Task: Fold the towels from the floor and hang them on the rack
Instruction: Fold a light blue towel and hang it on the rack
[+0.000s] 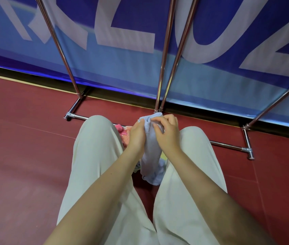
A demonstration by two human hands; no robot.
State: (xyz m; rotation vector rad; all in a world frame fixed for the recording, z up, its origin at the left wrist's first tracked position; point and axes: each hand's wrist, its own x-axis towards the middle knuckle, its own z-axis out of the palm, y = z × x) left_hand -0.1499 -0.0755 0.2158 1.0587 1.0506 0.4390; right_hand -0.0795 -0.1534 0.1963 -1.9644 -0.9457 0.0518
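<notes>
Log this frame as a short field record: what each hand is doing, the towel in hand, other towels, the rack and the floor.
left hand: left hand grips the pale blue terry towel
right hand: right hand pinches the same towel near its top
towel state: hangs down between the knees
other towels: pink and orange towels lie behind the left knee
rack: chrome tube rack, no towel visible on it
floor: dark red floor

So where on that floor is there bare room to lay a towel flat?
Bare floor spreads left of the left knee, and more lies right of the rack foot. Between the knees it is crowded: both hands hold the blue towel, pink towels beside it.
</notes>
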